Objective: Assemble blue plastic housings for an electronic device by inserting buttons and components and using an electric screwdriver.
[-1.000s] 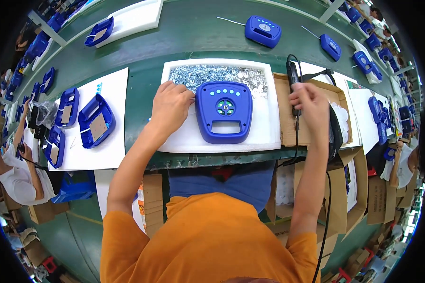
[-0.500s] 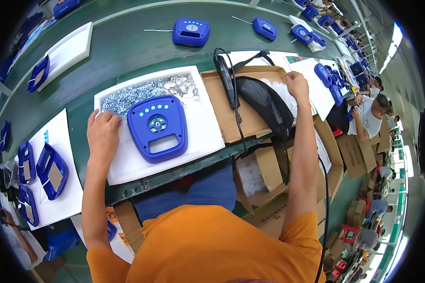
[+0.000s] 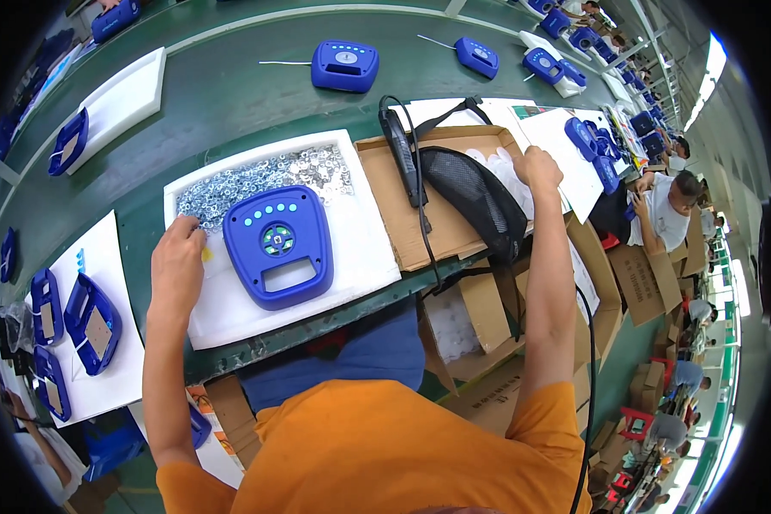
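In the middle of the frame, the casing (image 3: pixel 277 244) was deep blue, with a row of pale turquoise dots and bright green inside its round grille. The tray (image 3: pixel 364 248) was white, its rings (image 3: pixel 240 190) bluish silver, paler rightward. Right of centre, the box (image 3: pixel 381 193) was brown and the pouch (image 3: pixel 480 195) black mesh. At left, blue shells (image 3: pixel 94 330) had tan panels. The bench (image 3: pixel 223 103) was dark green, the shirt (image 3: pixel 343 445) at lower centre plain orange, and the stool (image 3: pixel 634 422) at lower right red.
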`<state>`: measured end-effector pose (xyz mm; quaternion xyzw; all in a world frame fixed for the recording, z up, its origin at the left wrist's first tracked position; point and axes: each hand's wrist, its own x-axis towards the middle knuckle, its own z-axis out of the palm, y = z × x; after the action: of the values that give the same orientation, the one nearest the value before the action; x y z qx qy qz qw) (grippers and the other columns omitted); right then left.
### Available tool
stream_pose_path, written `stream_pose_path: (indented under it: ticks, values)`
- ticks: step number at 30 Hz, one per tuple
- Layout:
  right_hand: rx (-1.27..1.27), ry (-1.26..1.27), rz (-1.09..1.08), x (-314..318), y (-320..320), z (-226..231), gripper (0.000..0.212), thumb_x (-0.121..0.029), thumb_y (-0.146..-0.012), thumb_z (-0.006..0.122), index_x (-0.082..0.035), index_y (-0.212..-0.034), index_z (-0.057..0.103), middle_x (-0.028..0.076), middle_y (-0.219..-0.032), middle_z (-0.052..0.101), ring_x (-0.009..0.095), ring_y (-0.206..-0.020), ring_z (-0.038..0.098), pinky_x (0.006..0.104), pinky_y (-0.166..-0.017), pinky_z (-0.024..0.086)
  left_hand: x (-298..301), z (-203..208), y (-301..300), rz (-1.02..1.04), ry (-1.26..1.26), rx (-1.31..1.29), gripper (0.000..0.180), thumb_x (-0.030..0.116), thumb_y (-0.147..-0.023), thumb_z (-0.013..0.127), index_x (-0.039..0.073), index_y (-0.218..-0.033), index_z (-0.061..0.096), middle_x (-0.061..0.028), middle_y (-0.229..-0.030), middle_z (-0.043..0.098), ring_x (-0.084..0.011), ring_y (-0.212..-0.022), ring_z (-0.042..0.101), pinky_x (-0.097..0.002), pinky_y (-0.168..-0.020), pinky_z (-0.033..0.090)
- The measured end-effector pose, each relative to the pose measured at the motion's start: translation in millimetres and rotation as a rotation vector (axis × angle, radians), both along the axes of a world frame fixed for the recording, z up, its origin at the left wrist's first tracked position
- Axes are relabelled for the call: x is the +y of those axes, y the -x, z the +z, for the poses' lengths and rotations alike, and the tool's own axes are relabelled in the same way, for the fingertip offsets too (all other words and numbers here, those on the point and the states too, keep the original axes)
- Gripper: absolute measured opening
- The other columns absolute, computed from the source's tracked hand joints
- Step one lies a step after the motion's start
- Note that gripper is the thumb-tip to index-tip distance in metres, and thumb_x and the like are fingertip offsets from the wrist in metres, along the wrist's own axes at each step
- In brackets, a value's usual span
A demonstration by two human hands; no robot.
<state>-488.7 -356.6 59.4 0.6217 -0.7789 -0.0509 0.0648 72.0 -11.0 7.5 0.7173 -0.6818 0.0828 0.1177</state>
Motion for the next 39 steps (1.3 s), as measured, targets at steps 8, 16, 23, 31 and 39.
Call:
stream_pose_path:
  ticks: [8, 16, 23, 31, 39]
  values:
    - [-0.105, -0.023, 0.093, 2, 22, -35, 0.047, -0.041, -0.097, 0.083, -0.015, -0.136, 0.083, 0.020, -0.134, 0.083, 0.039, -0.126, 0.080, 0.0504, -0.108, 0.062, -6, 7, 2, -0.039, -0.028, -0.008, 0.013, -0.003, -0.092, 0.069, 0.000, -0.102, 0.077, -0.0142, -0.109, 0.074, -0.0356, -0.108, 0.075, -0.0474, -0.099, 0.061]
    - [-0.183, 0.239, 0.241, -4, 20, -56, 0.039, -0.037, -0.094, 0.089, -0.015, -0.125, 0.089, 0.021, -0.136, 0.081, 0.041, -0.124, 0.079, 0.0513, -0.108, 0.062, 8, 22, 12, -0.118, 0.163, 0.040, 0.002, 0.001, -0.098, 0.073, 0.003, -0.098, 0.074, -0.0124, -0.101, 0.076, -0.0355, -0.103, 0.075, -0.0516, -0.114, 0.058]
    - [-0.203, 0.225, 0.306, -15, 25, -56, 0.027, -0.033, -0.099, 0.083, -0.014, -0.117, 0.090, 0.016, -0.114, 0.088, 0.039, -0.109, 0.083, 0.0503, -0.099, 0.064, 20, 23, 28, -0.136, 0.332, 0.416, 0.008, 0.001, -0.099, 0.081, 0.005, -0.104, 0.077, -0.0105, -0.103, 0.081, -0.0356, -0.102, 0.078, -0.0520, -0.112, 0.060]
    - [-0.239, 0.334, 0.217, 18, -16, -19, 0.025, -0.034, -0.098, 0.088, -0.013, -0.111, 0.091, 0.009, -0.105, 0.089, 0.029, -0.098, 0.085, 0.0438, -0.089, 0.064, 34, 19, 38, -0.103, 0.368, 0.567, 0.007, 0.001, -0.099, 0.082, 0.003, -0.104, 0.077, -0.0098, -0.102, 0.082, -0.0339, -0.098, 0.080, -0.0517, -0.112, 0.061]
    - [-0.851, 0.454, 0.991, 157, -155, 12, 0.014, -0.003, -0.097, 0.089, -0.001, -0.110, 0.084, 0.013, -0.109, 0.084, 0.027, -0.100, 0.082, 0.0361, -0.088, 0.064, 37, 3, 61, -0.044, 0.426, 0.882, 0.008, -0.005, -0.102, 0.078, -0.001, -0.108, 0.076, -0.0149, -0.108, 0.084, -0.0289, -0.103, 0.083, -0.0366, -0.092, 0.063]
